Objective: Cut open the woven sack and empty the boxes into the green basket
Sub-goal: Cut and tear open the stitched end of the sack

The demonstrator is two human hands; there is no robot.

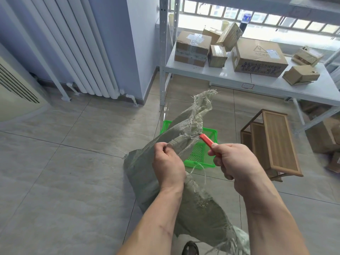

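Observation:
A grey-green woven sack (198, 205) lies bulging on the tiled floor, its twisted, frayed neck (201, 107) lifted upward. My left hand (168, 165) pinches the sack fabric just below the neck. My right hand (234, 162) grips a red utility knife (207, 140), whose tip touches the frayed fabric at the neck. Behind the sack stands the green basket (199, 156), partly hidden by the fabric. The boxes inside the sack are hidden.
A white metal shelf (230, 76) at the back right carries several cardboard boxes. A small wooden stool (276, 140) stands right of the basket, with more cardboard boxes (323, 137) beyond it. A white radiator (88, 52) lines the left wall. A dark shoe (191, 248) shows at the bottom edge.

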